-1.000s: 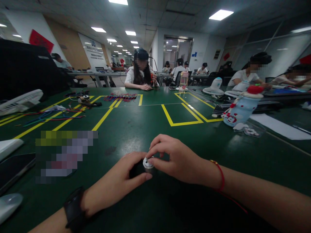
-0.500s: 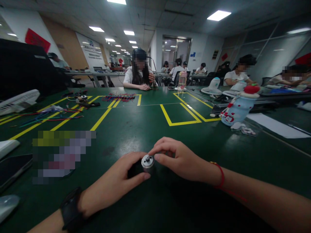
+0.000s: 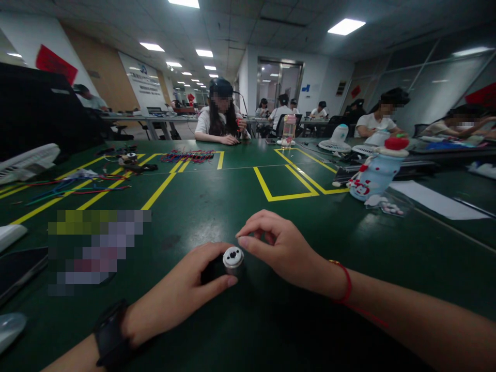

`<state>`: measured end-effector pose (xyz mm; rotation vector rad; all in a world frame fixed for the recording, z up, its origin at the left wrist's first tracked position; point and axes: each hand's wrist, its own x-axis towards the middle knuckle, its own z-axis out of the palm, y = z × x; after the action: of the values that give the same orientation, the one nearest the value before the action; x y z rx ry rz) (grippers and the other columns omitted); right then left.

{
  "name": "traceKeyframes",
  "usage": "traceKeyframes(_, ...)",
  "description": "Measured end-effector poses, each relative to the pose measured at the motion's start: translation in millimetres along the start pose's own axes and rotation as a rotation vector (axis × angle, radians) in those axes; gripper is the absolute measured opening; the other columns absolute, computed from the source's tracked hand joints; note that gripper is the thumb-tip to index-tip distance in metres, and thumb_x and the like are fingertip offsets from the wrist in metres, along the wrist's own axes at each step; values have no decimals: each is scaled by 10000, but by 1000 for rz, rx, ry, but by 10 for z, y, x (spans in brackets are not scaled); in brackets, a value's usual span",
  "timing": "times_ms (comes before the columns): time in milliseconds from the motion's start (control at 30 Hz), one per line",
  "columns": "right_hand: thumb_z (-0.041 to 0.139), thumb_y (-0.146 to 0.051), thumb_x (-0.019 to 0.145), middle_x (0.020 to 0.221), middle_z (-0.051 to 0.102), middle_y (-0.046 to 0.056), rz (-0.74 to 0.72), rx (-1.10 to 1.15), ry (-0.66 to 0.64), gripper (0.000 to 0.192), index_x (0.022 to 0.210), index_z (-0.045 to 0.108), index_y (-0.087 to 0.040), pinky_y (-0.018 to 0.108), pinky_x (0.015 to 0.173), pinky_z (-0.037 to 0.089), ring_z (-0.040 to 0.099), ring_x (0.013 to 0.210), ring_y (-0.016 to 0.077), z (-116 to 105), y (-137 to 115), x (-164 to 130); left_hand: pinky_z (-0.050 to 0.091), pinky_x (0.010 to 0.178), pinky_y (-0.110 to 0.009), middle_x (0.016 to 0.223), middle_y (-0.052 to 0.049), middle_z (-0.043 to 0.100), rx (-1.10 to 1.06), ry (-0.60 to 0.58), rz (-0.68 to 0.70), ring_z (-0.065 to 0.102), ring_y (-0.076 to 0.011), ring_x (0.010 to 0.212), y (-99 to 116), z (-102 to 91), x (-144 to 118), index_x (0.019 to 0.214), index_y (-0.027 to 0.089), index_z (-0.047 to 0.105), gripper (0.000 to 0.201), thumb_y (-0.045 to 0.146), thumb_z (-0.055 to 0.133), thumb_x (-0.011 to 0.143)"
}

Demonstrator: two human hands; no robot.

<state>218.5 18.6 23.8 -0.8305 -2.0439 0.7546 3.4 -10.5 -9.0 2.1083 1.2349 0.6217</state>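
One motor, two hands' grip.

ahead: bare green table | right: blue bottle | left: phone

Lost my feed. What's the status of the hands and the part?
Left hand grips small metal cylinder upright on table. Right hand just off it, fingers pinched. Nothing crowding.

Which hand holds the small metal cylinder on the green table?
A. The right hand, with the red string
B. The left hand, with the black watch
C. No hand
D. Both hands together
B: the left hand grips the metal cylinder, while the right hand is just beside it, apart.
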Motion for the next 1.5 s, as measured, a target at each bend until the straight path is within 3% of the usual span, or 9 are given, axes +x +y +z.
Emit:
traceKeyframes(133, 633, -224, 836, 930, 610, 30, 47, -23, -95, 98, 901, 689, -176, 253, 735, 459, 563, 848, 131, -146, 88, -119, 462, 948, -392, 1187, 0, 612, 14, 6, 3, 575, -229, 1065, 5, -10, -2, 1209, 332, 519, 368, 402, 613, 861)
traceKeyframes(300, 638, -224, 835, 971, 608, 37, 78, -152, -265, 105, 908, 709, -196, 310, 836, 435, 559, 903, 150, -148, 208, -282, 453, 950, -403, 1193, 9, 602, 41, 22, -3, 567, -234, 1074, -13, -2, -12, 1195, 347, 523, 366, 420, 620, 850)
traceKeyframes(733, 642, -250, 831, 1020, 592, 48, 31, -236, -296, 143, 946, 725, -232, 345, 869, 421, 535, 968, 183, -138, 240, -327, 478, 936, -391, 1177, -5, 624, 44, 39, -13, 589, -242, 1051, 19, -7, -21, 1204, 335, 535, 387, 433, 625, 841)
traceKeyframes(833, 649, -247, 819, 1039, 602, 54, 93, -146, -290, 206, 1016, 703, -221, 324, 823, 448, 559, 916, 170, -191, 228, -296, 481, 935, -389, 1174, -4, 629, 41, 38, -11, 596, -243, 1047, 18, -9, -26, 1204, 336, 540, 385, 436, 622, 842)
traceKeyframes(933, 606, -259, 846, 1014, 628, 52, 251, 20, -260, 228, 1054, 678, -197, 285, 717, 464, 580, 815, 143, -281, 267, -228, 473, 949, -381, 1199, 12, 617, 49, 23, -15, 587, -237, 1068, 13, -13, -27, 1210, 358, 529, 382, 438, 618, 847)
traceKeyframes(1067, 572, -254, 859, 849, 654, 31, 462, 280, -202, 201, 995, 679, -149, 252, 649, 450, 573, 707, 114, -373, 410, -134, 445, 989, -383, 1247, 33, 588, 45, 9, -43, 564, -226, 1114, -7, -18, -24, 1231, 389, 493, 402, 446, 613, 852)
traceKeyframes(1200, 564, -243, 852, 839, 652, 39, 528, 402, -108, 188, 961, 667, -130, 237, 596, 445, 563, 652, 99, -375, 503, -113, 440, 997, -392, 1249, 29, 585, 38, -6, -50, 563, -227, 1115, -5, -19, -24, 1232, 380, 490, 404, 449, 610, 853)
traceKeyframes(1300, 554, -237, 854, 821, 640, 30, 452, 266, -143, 175, 952, 662, -141, 244, 595, 448, 558, 656, 107, -333, 444, -160, 455, 976, -399, 1228, 7, 598, 41, 0, -34, 573, -238, 1093, 15, -17, -22, 1225, 356, 506, 392, 447, 604, 857)
traceKeyframes(1500, 677, -187, 744, 912, 605, 36, 85, -173, -311, 206, 951, 671, -185, 284, 709, 446, 540, 810, 156, -186, 241, -277, 469, 936, -379, 1164, 14, 620, 57, 16, -26, 590, -230, 1037, 14, 0, -11, 1181, 347, 531, 356, 436, 619, 848)
